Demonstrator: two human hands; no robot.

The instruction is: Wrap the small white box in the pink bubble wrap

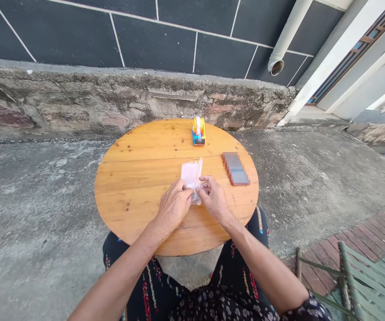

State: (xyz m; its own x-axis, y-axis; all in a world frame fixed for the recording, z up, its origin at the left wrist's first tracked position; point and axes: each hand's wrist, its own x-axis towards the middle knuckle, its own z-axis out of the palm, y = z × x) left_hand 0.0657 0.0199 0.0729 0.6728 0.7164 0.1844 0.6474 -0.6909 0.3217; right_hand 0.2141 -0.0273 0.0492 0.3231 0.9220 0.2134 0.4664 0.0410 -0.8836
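I watch the round wooden bench [138,174], my left hand [175,201] curled at the near end of a pale wrapped packet [189,172] mid-bench, whether its fingers clamp I cannot tell; my right hand [214,199] touches the packet's right edge, fingers slightly apart

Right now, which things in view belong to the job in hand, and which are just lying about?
In the job:
pale wrapping, left hand and right hand at it
wooden table beneath

Lying about, untouched:
tape dispenser, far side; may belong too
pixelated flat object, right of the wrapping
slatted green furniture, lower right
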